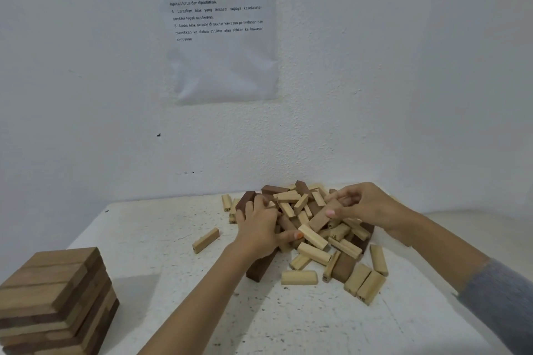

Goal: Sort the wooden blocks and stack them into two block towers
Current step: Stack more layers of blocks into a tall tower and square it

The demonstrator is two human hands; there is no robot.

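Observation:
A jumbled pile of wooden blocks [313, 251], pale small ones and darker large ones, lies on the white table [161, 277] against the wall. My left hand [259, 229] reaches into the pile's left side; its fingers curl over a dark brown block [245, 201]. My right hand [364, 204] is over the pile's top right, its thumb and curled fingers pinching a mid-brown block [319, 220]. A squared tower of large brown blocks [54, 294] stands at the near left corner. Another dark block [261, 268] lies under my left wrist.
One pale block [205, 240] lies alone left of the pile. Several pale blocks [364, 282] are scattered at the pile's near right. A printed instruction sheet [219, 26] hangs on the wall behind. The table's left edge runs close to the tower.

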